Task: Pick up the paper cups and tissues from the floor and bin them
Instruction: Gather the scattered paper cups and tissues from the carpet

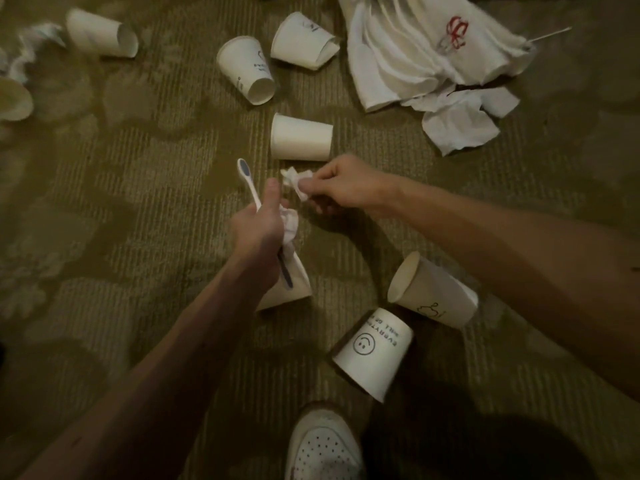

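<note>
Centrally, a crumpled tissue [294,183] is pinched between the curled fingers [317,188] and thumb of the right hand [346,185]. It is held just above the carpet [138,202], close beside the left hand [258,230]. The left hand is closed in a fist around a toothbrush [243,173], whose head sticks up past the thumb, and a second tissue [290,226] is bunched in the same grip. A flattened cup [291,289] is seen just below that fist; whether it is held or lies on the floor cannot be told.

Little of the task is judged to be done, since only what is in the hands is off the floor. A plain cup [301,136] lies on its side just beyond the right hand, with two printed cups [247,69] farther off. A smiley cup [374,351] and an open-mouthed cup [431,289] lie near the white shoe [322,445], and one more cup [100,32] is at the top left. Loose tissues [460,123] are spread beside a white cloth [398,57], and another tissue [31,46] lies at the left edge. No bin is in view.
</note>
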`<state>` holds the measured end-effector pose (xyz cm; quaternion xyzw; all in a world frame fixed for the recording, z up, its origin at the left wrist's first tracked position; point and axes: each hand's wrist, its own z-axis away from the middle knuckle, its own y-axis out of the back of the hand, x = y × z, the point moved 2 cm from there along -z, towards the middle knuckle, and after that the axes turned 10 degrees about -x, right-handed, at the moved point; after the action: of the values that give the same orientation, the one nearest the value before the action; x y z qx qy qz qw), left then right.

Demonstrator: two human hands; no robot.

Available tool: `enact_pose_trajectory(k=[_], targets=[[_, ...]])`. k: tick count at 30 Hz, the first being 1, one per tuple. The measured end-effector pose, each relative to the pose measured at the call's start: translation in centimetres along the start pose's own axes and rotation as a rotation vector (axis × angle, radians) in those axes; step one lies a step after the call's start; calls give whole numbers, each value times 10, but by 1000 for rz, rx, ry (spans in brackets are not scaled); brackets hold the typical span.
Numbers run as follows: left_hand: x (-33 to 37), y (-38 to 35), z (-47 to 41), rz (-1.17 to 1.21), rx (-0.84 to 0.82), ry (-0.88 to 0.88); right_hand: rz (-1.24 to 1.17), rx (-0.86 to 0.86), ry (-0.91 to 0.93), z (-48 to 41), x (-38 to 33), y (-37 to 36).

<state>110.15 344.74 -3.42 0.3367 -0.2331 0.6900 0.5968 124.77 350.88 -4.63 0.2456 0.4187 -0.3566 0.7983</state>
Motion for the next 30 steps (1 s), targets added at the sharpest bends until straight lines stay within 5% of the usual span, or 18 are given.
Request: enact_pose_trajectory(k=[2,5,12,15,17,24,30], targets=[[0,-12,-1,31,13,2,-235,-47,42,14,-5,5],[4,-39,1,114,-252,-1,-279,-77,51,32,-8,12],[10,-87,9,42,-187,-85,-43,118,-7,58,4,70],[11,-97,9,18,-192,-39,495,527,-89,62,19,125],[11,-104,9,7,-201,-21,788,479,-188,62,31,148],[5,-111,0,41,-230,-2,827,354,-366,36,55,160],[6,-107,-5,-6,-233,-2,811,586,-152,27,54,171]])
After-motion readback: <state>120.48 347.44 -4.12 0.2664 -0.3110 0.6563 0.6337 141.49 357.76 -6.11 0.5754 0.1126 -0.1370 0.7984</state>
